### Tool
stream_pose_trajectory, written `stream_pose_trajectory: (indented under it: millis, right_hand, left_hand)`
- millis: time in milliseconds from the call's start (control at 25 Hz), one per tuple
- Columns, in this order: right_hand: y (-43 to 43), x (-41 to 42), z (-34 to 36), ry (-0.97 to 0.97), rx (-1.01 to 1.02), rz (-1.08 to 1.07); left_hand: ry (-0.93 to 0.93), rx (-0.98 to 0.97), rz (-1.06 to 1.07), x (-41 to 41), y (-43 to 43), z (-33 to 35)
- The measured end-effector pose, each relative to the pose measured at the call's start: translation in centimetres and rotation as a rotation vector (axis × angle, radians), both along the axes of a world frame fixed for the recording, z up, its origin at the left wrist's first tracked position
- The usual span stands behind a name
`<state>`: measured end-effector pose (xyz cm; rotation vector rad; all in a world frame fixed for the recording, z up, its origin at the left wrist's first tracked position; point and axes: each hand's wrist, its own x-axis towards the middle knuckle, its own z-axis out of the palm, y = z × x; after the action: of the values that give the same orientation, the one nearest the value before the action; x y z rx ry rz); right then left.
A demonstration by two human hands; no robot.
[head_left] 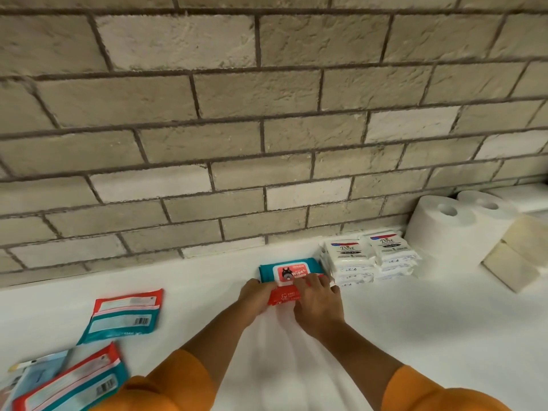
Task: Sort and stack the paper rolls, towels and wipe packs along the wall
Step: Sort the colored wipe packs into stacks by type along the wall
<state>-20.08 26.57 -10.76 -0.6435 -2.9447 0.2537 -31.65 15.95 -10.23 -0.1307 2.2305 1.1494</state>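
Observation:
A teal and red wipes pack (289, 272) lies face up on the white counter (415, 327) near the brick wall. My left hand (255, 295) grips its left near edge and my right hand (318, 301) lies over its red near end with fingers curled on it. Right of it stand two stacks of white Dove wipe packs (369, 259). Two white paper rolls (462, 229) stand upright further right. Folded cream towels (516, 256) lean at the far right. Two more teal and red packs lie face down at the left, one further back (123, 315) and one nearer (74, 384).
The brick wall (267, 129) runs along the back of the counter. A pale blue pack (35, 372) lies at the lower left corner, partly under the red and teal one. A white box-like object (525, 195) sits behind the rolls.

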Motion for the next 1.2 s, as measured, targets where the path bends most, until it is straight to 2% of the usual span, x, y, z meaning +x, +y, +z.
stream_pose_trajectory:
  millis: [160,360,520,720,1000,1120,1200]
  right_hand:
    - [-2.7,2.5,0.0,0.087,-0.140,-0.074]
    - [-7.1,5.0,0.5,0.003,-0.471,-0.103]
    - [-10.3,5.9,0.9,0.027,-0.705,-0.025]
    - [-16.7,5.5,1.9,0.024,-0.774,0.098]
    - [-26.2,3.9,1.9,-0.123,-0.750,0.254]
    - [-29.1,2.7,2.2,-0.155,-0.694,0.294]
    - [-30.4,1.9,2.5,-0.169,-0.668,0.305]
  left_hand:
    - [0.099,-0.010,-0.075,2.2,-4.1,0.7]
    - [0.141,0.242,-0.124,8.0,-11.2,2.3]
    - [0.156,0.351,0.054,10.9,-17.8,2.6]
    - [0.151,0.422,0.267,13.1,-26.0,2.1]
    - [0.257,0.326,0.355,12.8,-36.8,0.8]
    - [0.365,0.174,0.269,11.8,-39.8,1.5]
    - [0.493,0.018,0.117,10.5,-40.7,1.9]
